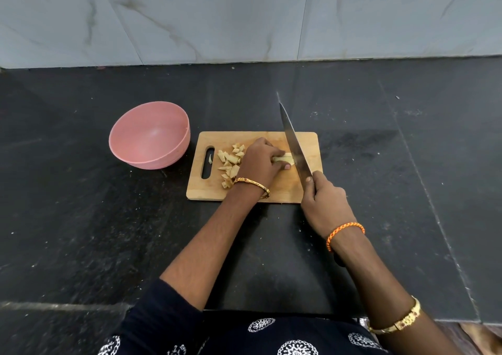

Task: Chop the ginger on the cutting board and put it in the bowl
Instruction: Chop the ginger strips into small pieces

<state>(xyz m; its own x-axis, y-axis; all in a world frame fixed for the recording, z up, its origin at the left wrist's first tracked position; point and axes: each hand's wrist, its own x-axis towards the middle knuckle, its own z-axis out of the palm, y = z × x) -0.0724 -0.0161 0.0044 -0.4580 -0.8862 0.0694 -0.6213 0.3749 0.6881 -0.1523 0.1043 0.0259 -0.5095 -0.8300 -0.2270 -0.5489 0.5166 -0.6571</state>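
Note:
A wooden cutting board (pixel 277 189) lies on the dark counter. My left hand (pixel 260 163) pinches a pale ginger piece (pixel 284 158) on the board's middle. A pile of chopped ginger bits (pixel 231 164) lies just left of that hand, near the board's handle slot. My right hand (pixel 324 202) grips the handle of a long knife (pixel 294 144), with the blade slanting across the board and its edge at the right end of the held ginger. A pink bowl (pixel 149 136) with nothing visible inside stands to the left of the board.
The black stone counter (pixel 407 150) stretches wide on all sides, meeting a grey marbled wall (pixel 244 17) at the back. A stray ginger sliver (pixel 210 159) lies in the board's handle slot. My patterned dark clothing fills the bottom edge.

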